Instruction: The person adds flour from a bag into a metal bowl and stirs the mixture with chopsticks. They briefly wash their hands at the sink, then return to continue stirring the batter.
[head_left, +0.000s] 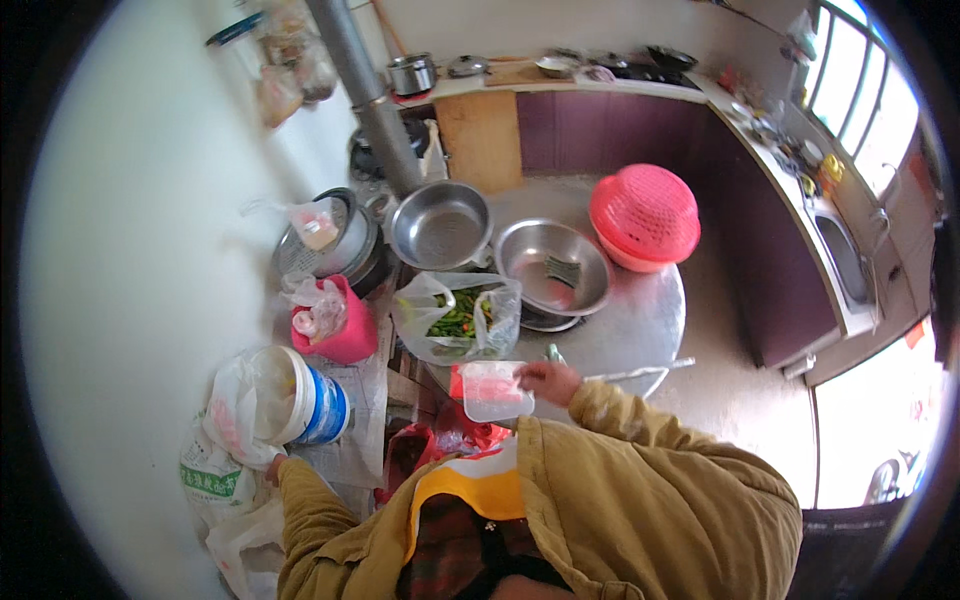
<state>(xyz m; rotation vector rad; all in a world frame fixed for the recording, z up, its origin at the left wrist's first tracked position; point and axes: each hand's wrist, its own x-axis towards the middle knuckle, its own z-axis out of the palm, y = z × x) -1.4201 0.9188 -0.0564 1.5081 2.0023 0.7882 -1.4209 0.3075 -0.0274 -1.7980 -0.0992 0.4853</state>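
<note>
My right hand (550, 382) is at the near edge of the round metal table (637, 330), its fingers over the right edge of a clear plastic container (499, 396); whether they grip it I cannot tell. Red-and-white packaging shows at this container. My left hand (274, 469) is low on the left, mostly hidden by the sleeve and a white plastic bag (238, 420) at a white-and-blue bucket (319, 405). Just beyond the container stands a clear bag of green peppers (461, 319). Beside it, a steel basin (553, 266) holds a folded greenish item (562, 271).
Another steel basin (441, 225) and pink plastic baskets (646, 217) stand farther back on the table. A pink bin (337, 319) and stacked pots (352, 240) are at the left wall. A grey pipe (371, 97) rises behind. Red bags (409, 450) lie below the table edge.
</note>
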